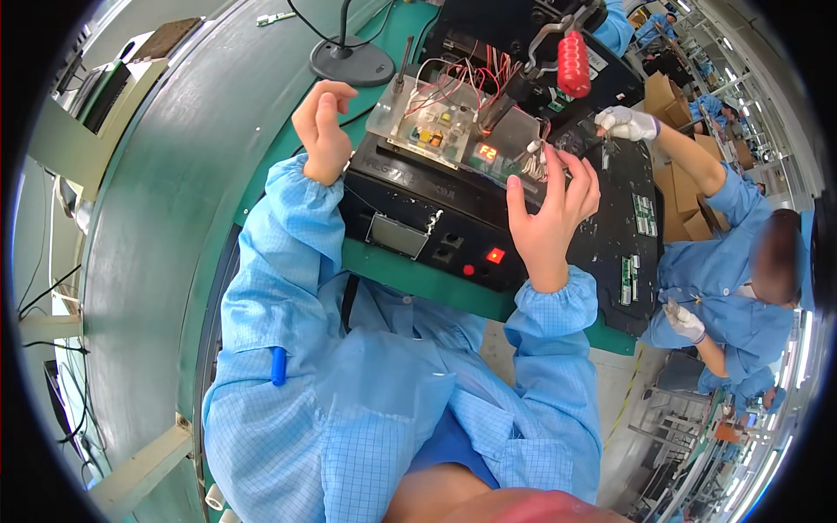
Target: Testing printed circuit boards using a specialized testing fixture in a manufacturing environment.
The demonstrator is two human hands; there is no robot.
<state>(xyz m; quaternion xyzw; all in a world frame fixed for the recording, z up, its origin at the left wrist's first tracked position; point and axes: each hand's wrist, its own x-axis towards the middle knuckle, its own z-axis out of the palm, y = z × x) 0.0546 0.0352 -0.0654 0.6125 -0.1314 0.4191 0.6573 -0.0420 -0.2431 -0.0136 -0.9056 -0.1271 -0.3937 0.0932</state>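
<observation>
In front of me stands a black test box (397, 179) with a clear plate on top. A circuit board (433, 135) with yellow parts and red and white wires lies on that plate, beside a small lit orange display (487, 152). My left hand (323, 131) is raised at the box's left end, fingers loosely bent and apart, nothing visible in it. Over the right end is my right hand (558, 205), thumb and fingers spread. Its index fingertip is close to a bundle of white wire connectors (532, 163); whether it touches them I cannot tell.
A clamp with a red handle (573, 65) rises behind the box. Small green boards (629, 279) lie on a black surface at right, where a co-worker's gloved hand (628, 124) reaches in. A round black stand base (351, 63) is behind my left hand; a green conveyor (144, 288) runs along the left.
</observation>
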